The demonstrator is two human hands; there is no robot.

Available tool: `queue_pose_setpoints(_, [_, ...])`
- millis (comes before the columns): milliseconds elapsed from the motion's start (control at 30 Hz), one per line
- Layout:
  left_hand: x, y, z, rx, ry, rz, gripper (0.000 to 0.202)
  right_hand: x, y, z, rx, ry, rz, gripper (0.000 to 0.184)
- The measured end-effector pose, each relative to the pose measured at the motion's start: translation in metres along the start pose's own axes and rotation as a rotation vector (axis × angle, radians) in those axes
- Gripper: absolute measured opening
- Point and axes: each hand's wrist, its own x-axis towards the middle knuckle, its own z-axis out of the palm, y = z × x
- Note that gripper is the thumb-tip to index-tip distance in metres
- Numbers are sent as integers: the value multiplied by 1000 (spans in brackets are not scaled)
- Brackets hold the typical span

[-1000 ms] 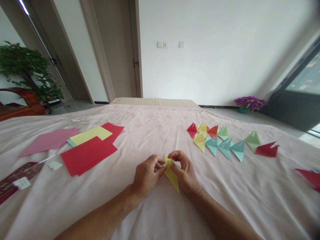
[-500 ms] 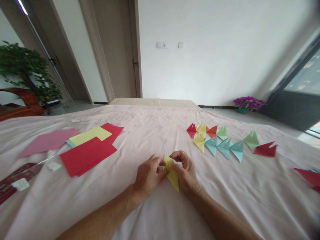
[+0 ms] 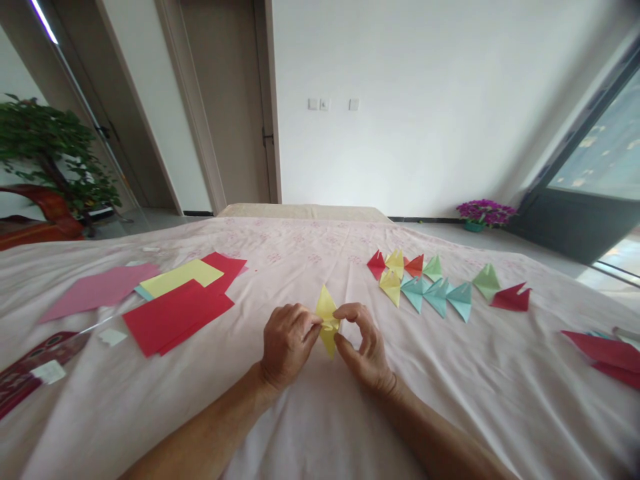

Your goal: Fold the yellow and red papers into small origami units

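Note:
Both my hands pinch one folded yellow paper piece (image 3: 327, 308) just above a pink cloth-covered table (image 3: 310, 413). My left hand (image 3: 285, 343) grips its left side with thumb and fingers. My right hand (image 3: 364, 347) holds its right side between thumb and forefinger. The piece stands upright, with one point up and one point down between my hands.
A row of folded paper shapes (image 3: 435, 285) in red, yellow, green and teal lies to the right. Flat sheets (image 3: 175, 303) in red, yellow and pink lie to the left. More red paper (image 3: 605, 353) sits at the right edge, a dark red packet (image 3: 30, 363) at the left edge.
The yellow piece has been lifted and turned upright between my fingers; earlier it lay slanting down toward me. My hands shifted slightly left and away from me.

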Motion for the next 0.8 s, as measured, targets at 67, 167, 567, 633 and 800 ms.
queue_pose_setpoints(67, [-1,0,-1,11,1,10,13,-1,-1,0,-23,-3,-31,12])
queue_pose_setpoints(167, [0,1,-2,21,0,21,15,-2,-1,1,-46,-18,-32,9])
queue_pose_setpoints(567, [-1,-3,13,-124,-86,-213,7,0,18,5,-107,-31,132,23])
queue_pose_setpoints(633, [-1,-6,17,-136,-138,-275,3,1,27,7,-190,-88,229,28])
queue_pose_setpoints(800, [0,-11,22,-71,-261,-323,8,2,39,10,-331,-186,303,29])
